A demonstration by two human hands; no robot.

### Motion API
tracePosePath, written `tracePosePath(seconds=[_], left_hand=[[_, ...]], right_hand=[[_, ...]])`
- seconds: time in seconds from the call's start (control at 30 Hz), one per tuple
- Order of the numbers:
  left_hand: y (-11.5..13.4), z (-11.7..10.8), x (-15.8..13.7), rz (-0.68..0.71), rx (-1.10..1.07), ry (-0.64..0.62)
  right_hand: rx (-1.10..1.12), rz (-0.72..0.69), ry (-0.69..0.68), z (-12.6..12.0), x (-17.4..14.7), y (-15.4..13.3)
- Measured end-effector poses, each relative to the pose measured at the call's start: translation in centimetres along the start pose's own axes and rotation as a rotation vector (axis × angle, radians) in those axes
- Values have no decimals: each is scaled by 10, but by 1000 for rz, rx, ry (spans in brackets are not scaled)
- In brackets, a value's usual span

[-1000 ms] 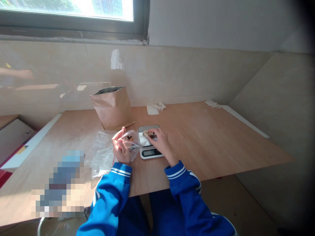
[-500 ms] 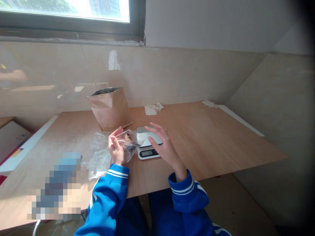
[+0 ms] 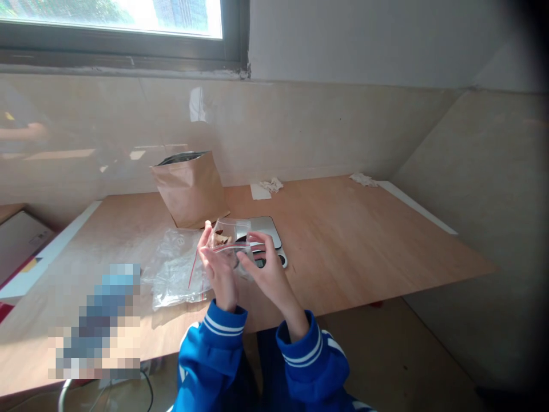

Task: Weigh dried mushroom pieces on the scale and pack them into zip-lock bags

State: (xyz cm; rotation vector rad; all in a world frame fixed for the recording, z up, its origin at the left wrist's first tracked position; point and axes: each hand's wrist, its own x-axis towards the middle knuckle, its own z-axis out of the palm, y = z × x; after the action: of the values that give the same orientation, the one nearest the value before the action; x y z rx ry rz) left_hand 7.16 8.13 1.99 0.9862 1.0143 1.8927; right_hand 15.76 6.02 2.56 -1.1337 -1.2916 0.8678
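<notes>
A small clear zip bag (image 3: 234, 229) with a red seal line is held up between my hands, tilted, over the left part of a digital kitchen scale (image 3: 271, 229). Inside it are cream-and-brown pieces (image 3: 223, 238) and something dark, too small to name. My left hand (image 3: 217, 266) grips the bag's left side, thumb in front near the seal. At its right edge, my right hand (image 3: 268, 269) has the thumb in front and fingers behind, with the bag between them. The hands and bag partly cover the scale's display.
More clear plastic bags (image 3: 178, 274) lie left of my hands. A brown paper pouch (image 3: 191, 191), open at the top, stands behind them. Crumpled tissue (image 3: 271, 185) lies by the wall, with another tissue (image 3: 363, 179) farther right. A blurred-out object (image 3: 100, 315) lies front left.
My right hand has moved left from above the scale to the bag's right edge. My left hand and the bag have shifted right, and the bag has turned so its seal faces me.
</notes>
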Motion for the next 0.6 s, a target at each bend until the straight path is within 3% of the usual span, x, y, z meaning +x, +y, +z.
tracePosePath(seconds=[0.17,0.23,0.3,0.4,0.6], left_hand=[[1,-5,-4,124,31,38],[2,-13,-2,92,67,45],[4,-22,1,25,125,-65],[8,-30,0,-2,188,-241],[20,-22,-13,114,354,-262]], right_hand=[[222,-6,66,-20,2,-3],[292,8,138,-30,1,-2],[314,15,178,-37,-1,-1],[296,7,102,-44,-3,-2],[161,-58,-58,-44,-7,-5]])
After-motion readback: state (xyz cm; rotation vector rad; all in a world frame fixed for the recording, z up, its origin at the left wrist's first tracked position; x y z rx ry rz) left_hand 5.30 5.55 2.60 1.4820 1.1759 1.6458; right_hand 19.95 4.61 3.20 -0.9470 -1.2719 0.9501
